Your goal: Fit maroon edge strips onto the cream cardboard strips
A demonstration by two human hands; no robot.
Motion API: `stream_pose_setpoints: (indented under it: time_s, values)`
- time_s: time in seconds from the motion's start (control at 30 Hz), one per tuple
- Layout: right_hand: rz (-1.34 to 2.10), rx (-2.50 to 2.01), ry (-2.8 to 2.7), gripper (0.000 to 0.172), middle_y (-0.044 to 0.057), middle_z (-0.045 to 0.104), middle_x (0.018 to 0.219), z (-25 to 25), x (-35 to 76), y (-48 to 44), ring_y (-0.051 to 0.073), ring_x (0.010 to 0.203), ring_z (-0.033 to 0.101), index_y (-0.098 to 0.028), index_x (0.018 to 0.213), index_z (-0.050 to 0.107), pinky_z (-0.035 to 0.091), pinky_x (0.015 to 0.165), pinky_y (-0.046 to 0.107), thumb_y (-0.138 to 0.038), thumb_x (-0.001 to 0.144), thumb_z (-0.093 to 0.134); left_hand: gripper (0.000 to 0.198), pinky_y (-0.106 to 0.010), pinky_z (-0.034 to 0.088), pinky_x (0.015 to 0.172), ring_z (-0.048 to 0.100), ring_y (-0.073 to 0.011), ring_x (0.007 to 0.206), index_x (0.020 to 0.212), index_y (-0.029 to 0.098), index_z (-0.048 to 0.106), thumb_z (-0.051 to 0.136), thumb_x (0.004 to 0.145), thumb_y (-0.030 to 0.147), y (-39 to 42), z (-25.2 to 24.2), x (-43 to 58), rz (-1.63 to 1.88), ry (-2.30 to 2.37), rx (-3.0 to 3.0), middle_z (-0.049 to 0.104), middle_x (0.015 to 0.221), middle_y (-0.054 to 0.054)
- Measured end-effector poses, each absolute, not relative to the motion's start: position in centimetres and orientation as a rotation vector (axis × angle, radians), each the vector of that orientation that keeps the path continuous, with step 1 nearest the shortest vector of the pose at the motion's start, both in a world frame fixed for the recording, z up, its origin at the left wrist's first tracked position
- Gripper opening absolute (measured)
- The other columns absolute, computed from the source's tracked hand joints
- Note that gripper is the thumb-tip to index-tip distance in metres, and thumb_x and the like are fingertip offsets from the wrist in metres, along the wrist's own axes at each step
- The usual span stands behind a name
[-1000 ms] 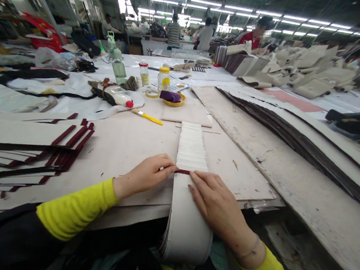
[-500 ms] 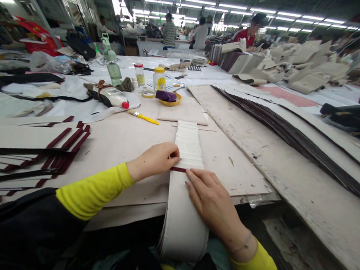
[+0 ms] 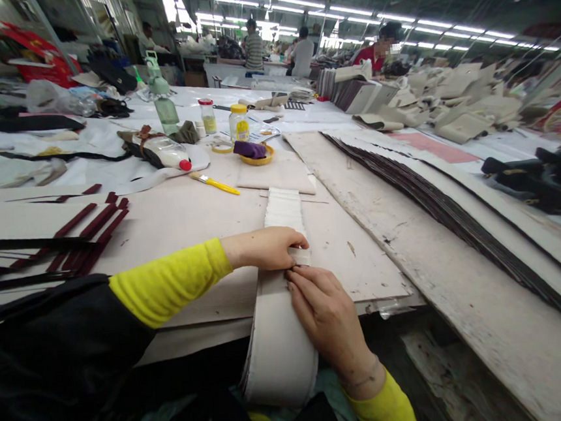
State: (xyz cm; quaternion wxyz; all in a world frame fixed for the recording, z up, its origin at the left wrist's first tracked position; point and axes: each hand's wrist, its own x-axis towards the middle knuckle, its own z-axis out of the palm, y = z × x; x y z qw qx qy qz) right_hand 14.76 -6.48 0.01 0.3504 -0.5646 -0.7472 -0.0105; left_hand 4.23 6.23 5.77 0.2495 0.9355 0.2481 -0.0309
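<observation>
A thick stack of pale grey strips [image 3: 277, 342] curls from my lap up over the table's near edge. Beyond it lies a fanned row of white strips [image 3: 284, 209]. My left hand [image 3: 269, 247] lies across the top end of the stack, fingers curled down and pressed on it. My right hand [image 3: 321, 312] rests on the stack just below, its fingertips bent and meeting the left fingers at the strip's end. The dark red edge of the strip is hidden under my fingers.
Stacked boards with dark red edges [image 3: 56, 233] lie at left. Long dark-edged boards [image 3: 437, 203] run along the right. A yellow brush [image 3: 214, 184], glue jars [image 3: 239, 123], a yellow dish [image 3: 256, 155] and a green bottle [image 3: 163, 96] stand further back. Other people work at far tables.
My left hand has slid right across the strip's end and now covers the dark red edge. My right hand's fingertips have curled in to meet it. The view has shifted a little.
</observation>
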Motion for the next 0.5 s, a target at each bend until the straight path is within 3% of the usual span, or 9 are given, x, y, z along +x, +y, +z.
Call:
stream_pose_setpoints:
  time_s: [0.27,0.5]
  values:
    - [-0.044,-1.484,-1.839,0.021,0.007,0.061,0.095,-0.4,14.8,-6.6,0.018,0.092,0.053,-0.019,0.099,0.059,0.046,0.083,0.037,-0.017,0.083,0.045,0.024,-0.027,0.039,0.086,0.051,-0.0172,0.095,0.104,0.013,0.057,0.047,0.081,0.014,4.7,4.4,3.1,0.204,0.576,2.720,0.055,0.098,-0.008]
    - [-0.027,-1.515,-1.744,0.013,0.007,0.058,0.090,-0.9,14.8,-6.7,0.018,0.089,0.051,-0.019,0.091,0.054,0.045,0.081,0.036,-0.016,0.081,0.046,0.025,-0.028,0.038,0.084,0.047,-0.0170,0.091,0.105,0.013,0.055,0.039,0.089,0.026,3.9,3.3,2.5,0.323,0.490,2.834,0.053,0.095,-0.008]
